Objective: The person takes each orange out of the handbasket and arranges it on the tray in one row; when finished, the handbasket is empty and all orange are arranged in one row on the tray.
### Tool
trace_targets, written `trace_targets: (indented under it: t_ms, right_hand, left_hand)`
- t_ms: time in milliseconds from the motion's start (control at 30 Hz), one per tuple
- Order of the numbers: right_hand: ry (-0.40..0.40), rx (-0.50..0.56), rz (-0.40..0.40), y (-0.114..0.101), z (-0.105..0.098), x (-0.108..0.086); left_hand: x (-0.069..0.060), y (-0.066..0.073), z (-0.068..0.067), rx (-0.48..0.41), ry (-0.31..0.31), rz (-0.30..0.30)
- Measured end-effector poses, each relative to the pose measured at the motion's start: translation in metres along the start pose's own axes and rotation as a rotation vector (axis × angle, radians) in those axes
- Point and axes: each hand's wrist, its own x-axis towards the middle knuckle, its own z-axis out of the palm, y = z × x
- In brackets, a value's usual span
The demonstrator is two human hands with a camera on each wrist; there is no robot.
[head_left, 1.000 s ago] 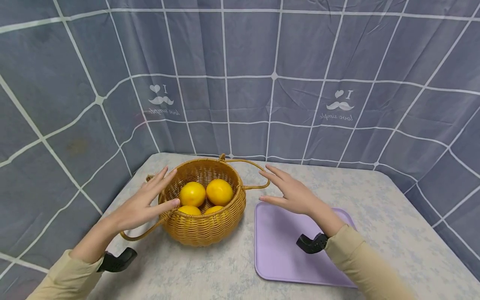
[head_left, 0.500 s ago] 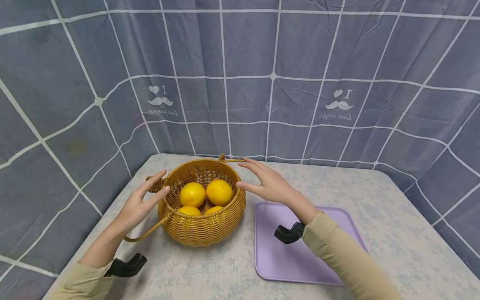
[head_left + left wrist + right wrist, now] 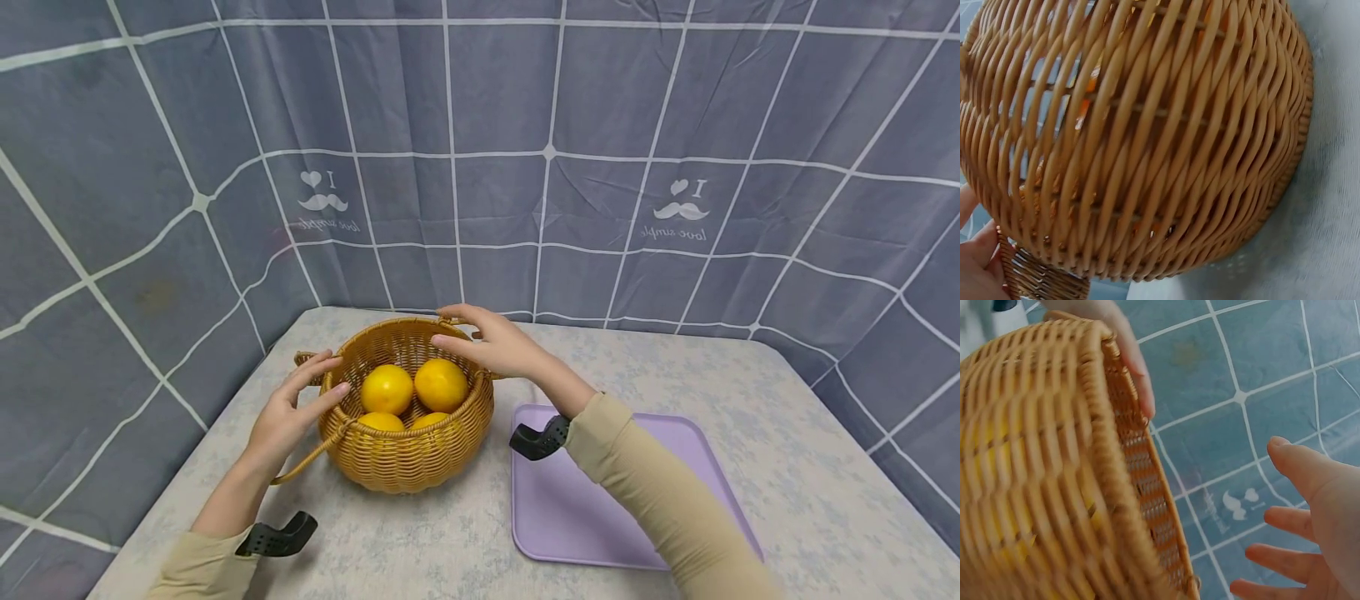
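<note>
A round woven basket (image 3: 408, 458) with several yellow fruits (image 3: 441, 385) inside stands left of centre on the table. My left hand (image 3: 288, 417) is at its left rim, thumb and fingers extended over the edge; whether it touches is unclear. My right hand (image 3: 502, 343) hovers over the right rim with fingers spread and nothing held. In the right wrist view the fingers of my right hand (image 3: 1310, 531) are apart from the basket (image 3: 1041, 462). The left wrist view shows the basket's woven side (image 3: 1147, 144) close up, with part of my left hand (image 3: 979, 262) at the lower left.
A purple tray (image 3: 585, 517) lies on the table (image 3: 420, 542) to the right of the basket, partly under my right forearm. A blue-grey curtain (image 3: 495, 200) with white lines hangs behind and at both sides. The basket's left handle (image 3: 311, 458) hangs outward beside my left wrist.
Both hands have moved inward: my right hand leftward from beside the right handle to above the right rim, my left hand slightly rightward at the left rim. The basket stays in place.
</note>
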Motion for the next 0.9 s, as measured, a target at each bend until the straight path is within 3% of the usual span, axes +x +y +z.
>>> trace_targets:
  t_ms: [500,667,900]
  right_hand:
    - [-0.124,0.186,0.046,-0.026,0.018,0.043]
    - [-0.151,0.219,0.049,-0.026,0.023,0.056]
    - [-0.204,0.363,0.084,-0.022,0.03,0.07]
  left_hand:
    - [0.004,-0.009,0.009,-0.084,0.074,0.007]
    - [0.003,-0.006,0.011,-0.075,0.089,-0.021]
    - [0.0,-0.004,0.014,-0.068,0.12,-0.03]
